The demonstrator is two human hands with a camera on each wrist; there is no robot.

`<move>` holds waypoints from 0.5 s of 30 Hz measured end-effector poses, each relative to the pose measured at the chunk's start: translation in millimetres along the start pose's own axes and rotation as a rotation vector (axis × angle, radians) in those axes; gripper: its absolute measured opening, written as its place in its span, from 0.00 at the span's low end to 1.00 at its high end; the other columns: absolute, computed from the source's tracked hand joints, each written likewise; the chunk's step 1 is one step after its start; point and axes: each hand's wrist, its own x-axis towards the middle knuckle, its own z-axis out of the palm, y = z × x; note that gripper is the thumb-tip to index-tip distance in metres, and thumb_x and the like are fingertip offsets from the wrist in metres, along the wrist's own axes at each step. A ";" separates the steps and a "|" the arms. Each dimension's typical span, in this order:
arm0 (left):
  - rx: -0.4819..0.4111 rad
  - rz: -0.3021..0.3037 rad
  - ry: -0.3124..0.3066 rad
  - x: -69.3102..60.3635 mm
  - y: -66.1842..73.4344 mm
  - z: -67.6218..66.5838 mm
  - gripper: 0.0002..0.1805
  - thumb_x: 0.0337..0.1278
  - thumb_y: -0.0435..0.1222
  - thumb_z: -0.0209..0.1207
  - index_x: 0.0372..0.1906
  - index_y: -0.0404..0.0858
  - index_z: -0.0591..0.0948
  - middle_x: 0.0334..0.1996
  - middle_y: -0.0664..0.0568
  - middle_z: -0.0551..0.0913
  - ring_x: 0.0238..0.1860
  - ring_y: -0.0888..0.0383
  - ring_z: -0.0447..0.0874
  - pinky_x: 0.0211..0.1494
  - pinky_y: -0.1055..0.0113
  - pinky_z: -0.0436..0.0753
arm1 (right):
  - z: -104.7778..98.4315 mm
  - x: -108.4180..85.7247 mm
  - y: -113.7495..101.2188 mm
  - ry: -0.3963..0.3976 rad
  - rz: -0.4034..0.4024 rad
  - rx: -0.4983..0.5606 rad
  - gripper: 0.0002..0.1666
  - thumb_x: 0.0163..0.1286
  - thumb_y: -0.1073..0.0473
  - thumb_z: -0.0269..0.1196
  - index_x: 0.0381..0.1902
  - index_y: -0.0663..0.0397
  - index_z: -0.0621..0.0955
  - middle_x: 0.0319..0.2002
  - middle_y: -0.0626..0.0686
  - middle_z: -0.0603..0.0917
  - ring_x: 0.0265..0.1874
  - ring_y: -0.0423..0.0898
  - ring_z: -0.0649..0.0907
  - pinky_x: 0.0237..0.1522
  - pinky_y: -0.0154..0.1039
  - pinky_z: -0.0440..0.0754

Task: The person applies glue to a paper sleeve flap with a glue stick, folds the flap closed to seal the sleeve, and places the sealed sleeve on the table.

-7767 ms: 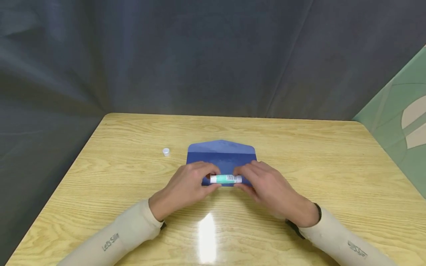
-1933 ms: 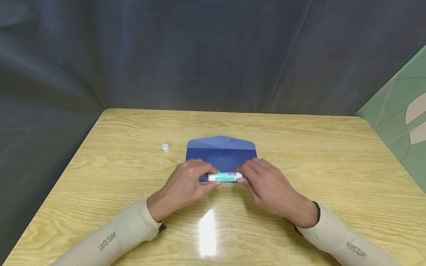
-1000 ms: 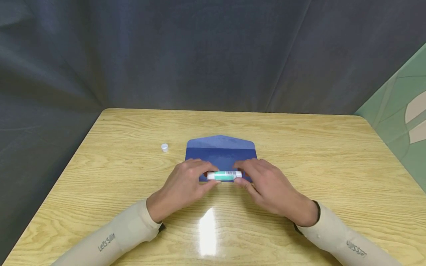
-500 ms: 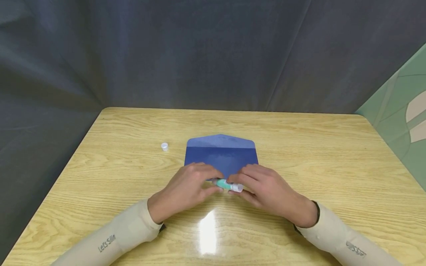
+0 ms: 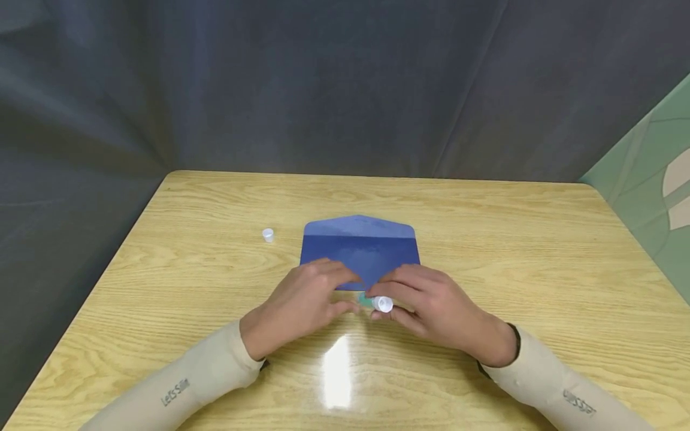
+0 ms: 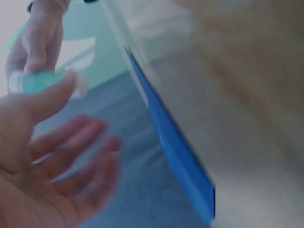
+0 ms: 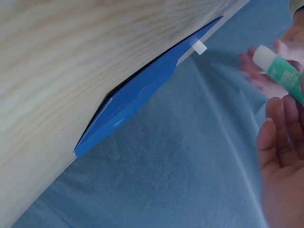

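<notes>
My right hand [image 5: 426, 299] pinches a white-and-green glue stick [image 5: 383, 304] over the near edge of a dark blue envelope [image 5: 358, 251]. One white end of the stick faces the head camera. Close by on the left, my left hand [image 5: 302, 299] has its thumb and index finger apart. In the left wrist view the left fingers [image 6: 66, 152] are spread and blurred, and the thumb overlaps the glue stick [image 6: 40, 81]. The right wrist view shows the glue stick [image 7: 282, 71] above the right fingertips. The envelope lies with its flap opened away from me.
A small white cap [image 5: 268, 235] stands on the wooden table [image 5: 512, 239], left of the envelope. Dark cloth [image 5: 323, 90] hangs behind the table, and a green panel [image 5: 647, 173] borders the right side.
The glue stick, earlier held level between both hands, has turned so its right end points toward the camera. The left fingers have come off it; the right hand still holds it.
</notes>
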 end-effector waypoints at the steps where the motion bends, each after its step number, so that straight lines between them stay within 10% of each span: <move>1: 0.040 -0.048 -0.044 0.1 -1.7 -1.7 0.21 0.48 0.46 0.74 0.47 0.40 0.87 0.43 0.53 0.88 0.43 0.55 0.86 0.50 0.62 0.85 | -0.1 0.0 0.1 -0.003 0.007 -0.014 0.15 0.72 0.47 0.61 0.42 0.51 0.86 0.37 0.44 0.86 0.33 0.38 0.83 0.37 0.32 0.82; 7: 0.247 -0.216 -0.311 -1.4 -15.1 -4.5 0.31 0.51 0.50 0.72 0.58 0.37 0.82 0.53 0.44 0.83 0.50 0.44 0.81 0.50 0.53 0.83 | -0.8 -3.2 0.3 -0.058 0.107 -0.055 0.14 0.69 0.47 0.65 0.41 0.50 0.86 0.37 0.44 0.88 0.35 0.39 0.86 0.39 0.35 0.84; 15: 0.224 -0.211 -0.369 -2.0 -21.1 -0.6 0.32 0.58 0.50 0.67 0.61 0.32 0.80 0.67 0.38 0.74 0.64 0.38 0.75 0.63 0.48 0.79 | -2.8 -5.4 0.6 -0.090 0.193 -0.080 0.15 0.62 0.50 0.71 0.43 0.51 0.85 0.37 0.44 0.89 0.34 0.38 0.87 0.37 0.35 0.84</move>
